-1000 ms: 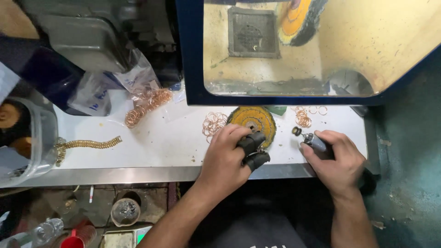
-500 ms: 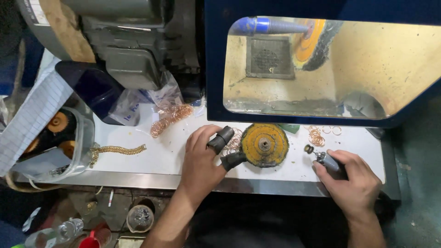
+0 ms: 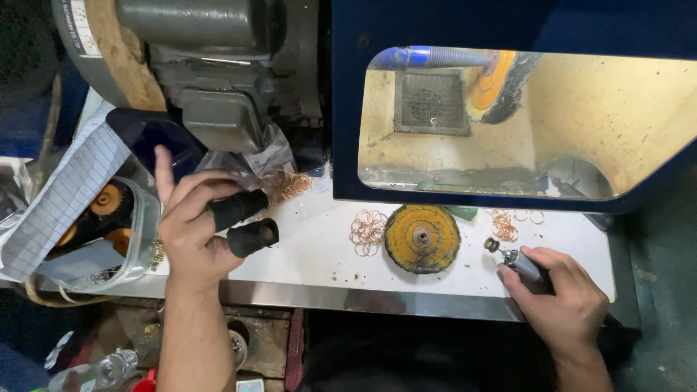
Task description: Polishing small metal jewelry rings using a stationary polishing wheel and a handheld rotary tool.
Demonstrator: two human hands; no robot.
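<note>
**Round yellow buffing wheel left lying on the bench as the left hand lifts away**

The buffing wheel (image 3: 422,238), a flat disc of yellow bristle with a dark metal hub, lies on the white bench top (image 3: 319,254) in front of the blue-framed dust hood (image 3: 348,109). No hand touches it. Half a second ago the left hand was right against its left edge; now that hand has moved well to the left and the wheel stays where it was put.

The left hand (image 3: 196,225) is raised and open above the left part of the bench, fingers spread. Two of its fingers wear black rubber finger guards (image 3: 247,221), and it holds nothing. It hovers near a clear plastic tub (image 3: 141,239) holding orange-centred brush wheels.

The right hand (image 3: 563,294) rests at the front right edge of the bench, closed around a small grey handheld tool (image 3: 517,263) whose dark tip points toward the wheel. Its place has hardly changed.

A cluster of thin copper-coloured wire rings (image 3: 369,231) lies just left of the wheel, and another small group of rings (image 3: 504,223) lies to its right. Behind, plastic bags (image 3: 272,163) sit below a grey motor housing (image 3: 210,65). Inside the hood, another yellow wheel (image 3: 497,80) is mounted.
</note>
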